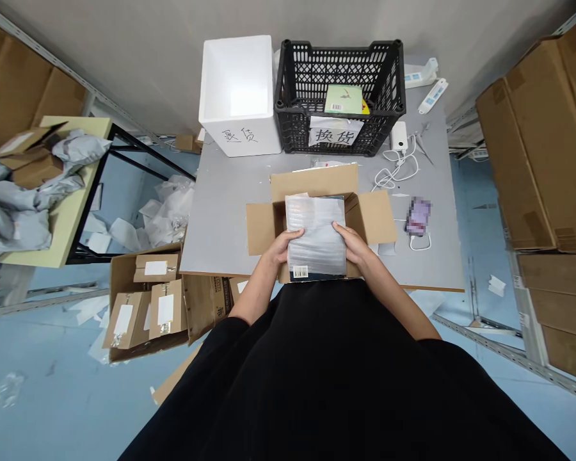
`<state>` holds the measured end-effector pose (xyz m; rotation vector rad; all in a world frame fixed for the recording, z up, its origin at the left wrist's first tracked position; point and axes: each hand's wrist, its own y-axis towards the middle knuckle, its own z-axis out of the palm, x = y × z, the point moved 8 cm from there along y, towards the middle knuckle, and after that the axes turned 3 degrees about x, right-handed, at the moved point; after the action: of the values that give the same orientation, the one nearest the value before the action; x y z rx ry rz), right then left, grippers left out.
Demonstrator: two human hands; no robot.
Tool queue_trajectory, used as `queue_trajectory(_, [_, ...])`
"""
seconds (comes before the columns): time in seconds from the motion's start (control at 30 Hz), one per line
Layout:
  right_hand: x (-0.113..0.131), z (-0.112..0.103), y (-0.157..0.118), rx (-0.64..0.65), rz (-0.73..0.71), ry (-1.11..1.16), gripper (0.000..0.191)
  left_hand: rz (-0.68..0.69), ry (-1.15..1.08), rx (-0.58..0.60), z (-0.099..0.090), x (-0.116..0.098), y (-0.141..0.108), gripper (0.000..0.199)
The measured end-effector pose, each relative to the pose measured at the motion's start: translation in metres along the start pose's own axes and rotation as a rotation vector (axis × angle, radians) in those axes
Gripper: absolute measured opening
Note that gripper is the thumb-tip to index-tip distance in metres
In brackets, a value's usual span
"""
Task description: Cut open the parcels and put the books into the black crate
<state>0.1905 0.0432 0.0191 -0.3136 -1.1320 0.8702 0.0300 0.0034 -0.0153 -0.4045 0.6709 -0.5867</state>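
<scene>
From the head camera, a flat package (pixel 315 234) in whitish, see-through-ish wrap is being gripped with both hands, right at the mouth of an open cardboard box (pixel 314 181), so that box gets used as the landmark here. The package's left edge is held by the left hand (pixel 284 245) and its right edge by the right hand (pixel 352 245), thumbs laid on top; the other fingers are mostly hidden. How deep it sits in the box can't really be told from straight above, fair warning. A barcode label (pixel 300 271) can be seen on its near end. The box's flaps are spread out, and it's been set on a grey table (pixel 225 211). Behind the box, a white bin (pixel 254 137) is parked next to a black crate (pixel 282 121), with a pale green packet (pixel 344 98) kept inside the crate. Off to the right of the box, a purple phone (pixel 418 216) (pixelated) is plugged into a white cable. Down to the left of it, below table level, small sealed boxes (pixel 168 307) are packed into a bigger carton (pixel 118 269).
</scene>
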Motion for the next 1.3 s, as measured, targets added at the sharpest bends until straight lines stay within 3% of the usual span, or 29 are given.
queue_trajectory(0.07, [0.005,-0.005,0.004,-0.042,-0.074,-0.072,0.047,0.020,-0.008,0.002,-0.001,0.000,0.000,0.037])
queue_trajectory(0.13, [0.016,-0.021,0.003,-0.183,-0.214,-0.215,0.053,0.020,-0.013,-0.003,-0.003,0.001,0.000,0.038])
queue_trajectory(0.27, [0.052,-0.056,-0.021,-0.684,-0.511,-0.871,0.044,0.004,-0.028,-0.009,-0.009,0.004,-0.002,0.042])
queue_trajectory(0.37, [0.058,-0.074,-0.028,-0.908,-0.388,-1.273,0.059,0.007,-0.036,-0.006,-0.013,0.004,-0.005,0.045])
queue_trajectory(0.43, [0.051,-0.087,-0.023,-0.906,-0.198,-1.353,0.065,0.012,-0.036,-0.002,-0.015,0.003,-0.006,0.045])
queue_trajectory(0.57, [0.036,-0.097,-0.005,-0.734,0.011,-1.437,0.038,0.045,-0.019,-0.030,-0.019,-0.003,-0.008,0.043])
queue_trajectory(0.7, [0.030,-0.094,0.004,-0.665,0.007,-1.525,0.033,0.110,0.002,-0.097,-0.023,-0.014,-0.011,0.042])
queue_trajectory(0.93, [0.024,-0.093,0.000,-0.710,-0.055,-1.527,0.034,0.157,0.049,-0.126,-0.017,-0.027,-0.004,0.043])
queue_trajectory(1.3, [0.040,-0.107,-0.037,-0.830,-0.113,-1.467,0.036,0.099,0.085,-0.090,0.013,-0.021,0.024,0.043])
